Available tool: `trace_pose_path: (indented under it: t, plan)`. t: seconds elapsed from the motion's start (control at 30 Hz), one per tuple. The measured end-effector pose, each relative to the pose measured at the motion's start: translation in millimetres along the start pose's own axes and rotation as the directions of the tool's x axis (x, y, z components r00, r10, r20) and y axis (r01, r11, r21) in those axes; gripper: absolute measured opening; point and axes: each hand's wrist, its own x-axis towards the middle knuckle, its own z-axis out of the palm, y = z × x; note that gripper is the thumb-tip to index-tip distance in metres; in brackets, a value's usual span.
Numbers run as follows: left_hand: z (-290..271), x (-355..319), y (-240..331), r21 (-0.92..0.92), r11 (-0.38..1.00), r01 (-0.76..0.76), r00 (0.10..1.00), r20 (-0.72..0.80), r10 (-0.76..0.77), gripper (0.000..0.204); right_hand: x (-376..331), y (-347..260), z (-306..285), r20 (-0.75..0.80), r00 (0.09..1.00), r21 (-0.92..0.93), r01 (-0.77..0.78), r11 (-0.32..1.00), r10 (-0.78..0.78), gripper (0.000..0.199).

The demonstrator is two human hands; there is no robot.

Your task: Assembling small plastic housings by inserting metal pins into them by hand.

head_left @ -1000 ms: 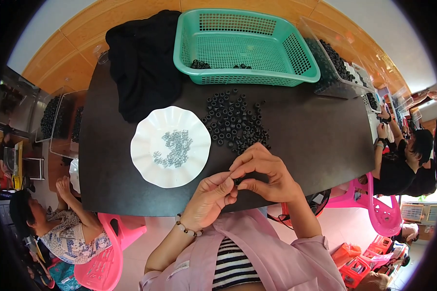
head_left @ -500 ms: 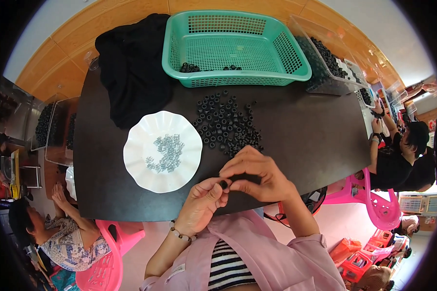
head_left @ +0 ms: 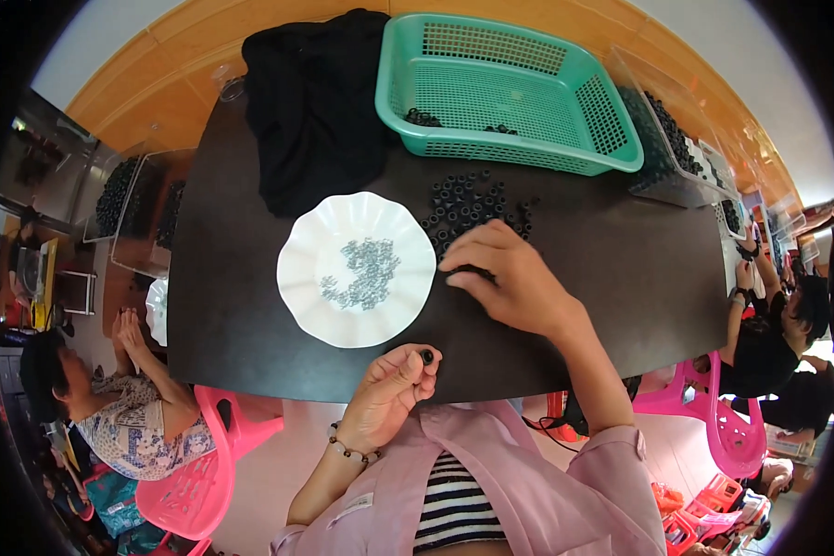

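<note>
Just beyond the table's near edge, my left hand [head_left: 394, 389] pinches a small black cylinder [head_left: 427, 357] with a hole in its end, between thumb and fingertips. My right hand [head_left: 514, 283] hovers beside the right rim of a white scalloped plate [head_left: 306, 306], fingers curved and thumb apart, with nothing visible between them. On the plate lies a patch of tiny clear pieces [head_left: 371, 273]. Behind my right hand spreads a pile of black cylinders [head_left: 463, 199], partly hidden by it.
A green mesh basket [head_left: 519, 157] holding several black pieces stands at the back, beside a black cloth [head_left: 310, 111]. Clear bins [head_left: 676, 181] of black pieces stand at the right and left. People sit at both sides, near pink chairs [head_left: 236, 426].
My right hand has left the black cylinder in my left hand and moved forward to the plate's right rim. My left hand keeps its pinch. The whole view has shifted somewhat.
</note>
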Motion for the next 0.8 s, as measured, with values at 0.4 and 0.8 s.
trace_pose_path:
  t: [0.4,0.8]
  plan:
    - [-17.1,-8.7,3.3,-0.013,1.0,-0.019,0.998,-0.054,0.018,0.027,77.2,-8.7,60.7,0.212,0.974,-0.135,0.105,0.985,-0.074,0.014]
    - [-23.0,-9.5,3.9,-0.021,1.0,-0.01,0.999,-0.031,0.009,0.028,73.8,-12.0,84.7,0.367,0.901,-0.084,0.282,0.956,-0.233,0.011]
